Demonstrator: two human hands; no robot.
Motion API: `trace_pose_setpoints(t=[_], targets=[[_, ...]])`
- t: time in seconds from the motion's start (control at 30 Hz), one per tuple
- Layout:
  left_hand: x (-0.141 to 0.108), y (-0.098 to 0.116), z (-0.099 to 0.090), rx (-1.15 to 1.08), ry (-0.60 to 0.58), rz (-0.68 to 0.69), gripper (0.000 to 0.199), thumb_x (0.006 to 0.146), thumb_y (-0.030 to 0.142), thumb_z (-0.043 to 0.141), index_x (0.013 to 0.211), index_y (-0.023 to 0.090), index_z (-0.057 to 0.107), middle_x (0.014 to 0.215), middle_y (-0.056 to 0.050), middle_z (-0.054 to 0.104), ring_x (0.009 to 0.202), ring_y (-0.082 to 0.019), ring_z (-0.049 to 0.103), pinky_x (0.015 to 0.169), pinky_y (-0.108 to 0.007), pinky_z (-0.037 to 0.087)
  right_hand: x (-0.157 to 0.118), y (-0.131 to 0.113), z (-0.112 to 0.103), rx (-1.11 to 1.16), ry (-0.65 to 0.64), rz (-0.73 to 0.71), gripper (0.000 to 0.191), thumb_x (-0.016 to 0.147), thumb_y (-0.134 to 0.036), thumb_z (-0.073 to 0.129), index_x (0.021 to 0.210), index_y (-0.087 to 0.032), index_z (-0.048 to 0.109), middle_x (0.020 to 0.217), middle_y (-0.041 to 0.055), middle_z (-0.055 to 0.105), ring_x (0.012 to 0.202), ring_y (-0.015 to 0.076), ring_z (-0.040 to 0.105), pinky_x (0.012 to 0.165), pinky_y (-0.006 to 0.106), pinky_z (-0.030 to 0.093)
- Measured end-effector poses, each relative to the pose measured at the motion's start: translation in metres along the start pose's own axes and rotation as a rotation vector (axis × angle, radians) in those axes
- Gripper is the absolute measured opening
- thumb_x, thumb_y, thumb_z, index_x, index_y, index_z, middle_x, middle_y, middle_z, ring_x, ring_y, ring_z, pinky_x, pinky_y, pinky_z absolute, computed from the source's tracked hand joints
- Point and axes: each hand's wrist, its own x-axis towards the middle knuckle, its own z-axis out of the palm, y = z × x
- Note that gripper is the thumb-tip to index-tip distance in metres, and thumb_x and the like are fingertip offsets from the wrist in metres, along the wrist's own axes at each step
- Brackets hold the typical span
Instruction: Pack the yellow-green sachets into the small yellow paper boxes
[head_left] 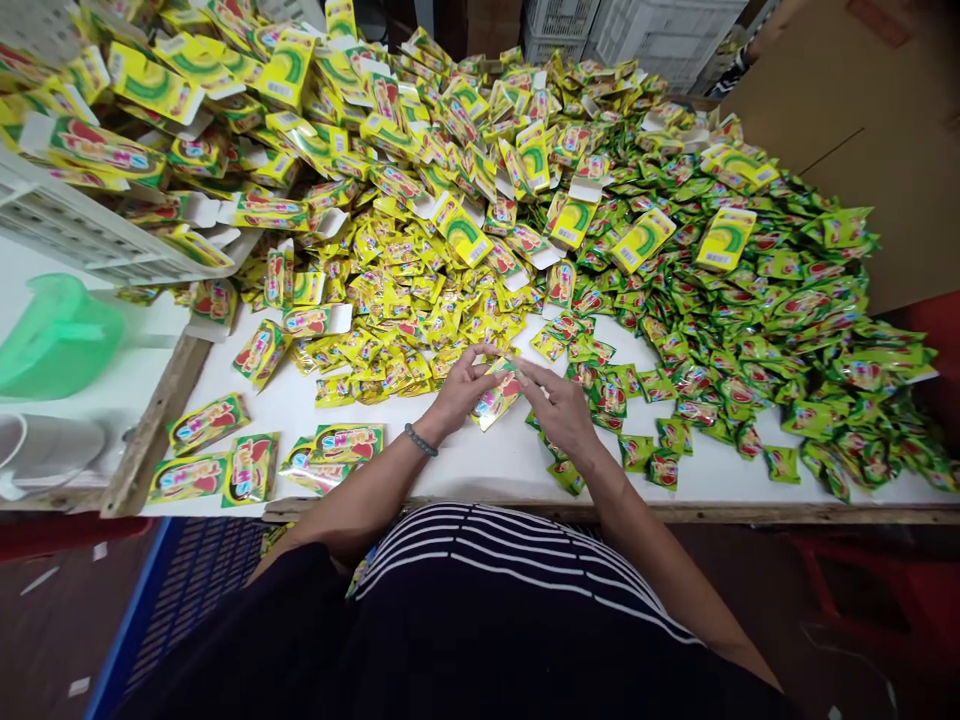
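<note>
Near the front edge of the white table (480, 470), a small yellow-green candy box (495, 402) is held at a tilt between my two hands. My left hand (452, 398), with a beaded bracelet on the wrist, has its fingers closed around the box's left side and upper part. The fingers of my right hand (559, 405) pinch the box's upper right end; their tips are partly hidden. Just behind my hands lies a heap of small yellow sachets (405, 320). To the right spreads a pile of green sachets (757, 340).
Many open-flapped boxes (292, 70) are heaped at the back, some in a white plastic basket (127, 240). Several boxes (251, 468) lie at the front left. Beyond a wooden strip (161, 420) stand a green scoop (64, 335) and a white mug (45, 450). Cardboard (862, 130) borders the right.
</note>
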Motion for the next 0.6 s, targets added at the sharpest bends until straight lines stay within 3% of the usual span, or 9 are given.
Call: trace_pose_setpoints(t=[0.1,0.23,0.4,0.6], targets=[[0.001,-0.002,-0.002,0.056,0.043,0.021,0.055,0.061,0.040,0.083,0.101,0.020,0.050,0.058,0.009,0.055,0.047,-0.006,0.047,0.049,-0.018,0.030,0.000,0.001,0.003,0.056,-0.016,0.028,0.032,0.085,-0.050,0.058,0.096,-0.026,0.076,0.099,0.0020,0.075,0.097,0.0251,0.067,0.089,0.040,0.050],[0.001,-0.004,-0.001,0.111,0.044,0.046,0.053,0.061,0.041,0.083,0.099,0.017,0.054,0.053,0.010,0.051,0.044,-0.003,0.039,0.048,-0.018,0.026,0.003,0.009,0.008,0.162,0.048,0.120,0.028,0.076,-0.047,0.070,0.089,-0.024,0.077,0.087,0.0008,0.076,0.083,0.0228,0.068,0.080,0.037,0.053],[0.000,-0.004,0.001,0.156,0.043,0.035,0.055,0.061,0.046,0.083,0.098,0.016,0.058,0.058,0.006,0.057,0.051,-0.005,0.046,0.050,-0.018,0.031,0.007,0.014,0.007,0.278,0.141,0.226,0.025,0.070,-0.045,0.075,0.079,-0.022,0.076,0.076,-0.0006,0.075,0.067,0.0171,0.065,0.069,0.032,0.052],[0.001,-0.004,-0.002,0.188,0.024,0.106,0.055,0.063,0.050,0.082,0.099,0.013,0.062,0.060,0.004,0.058,0.050,-0.005,0.043,0.049,-0.019,0.029,0.007,0.023,0.006,0.359,0.048,0.215,0.025,0.070,-0.046,0.075,0.079,-0.022,0.075,0.068,-0.0019,0.070,0.065,0.0151,0.063,0.067,0.030,0.051]])
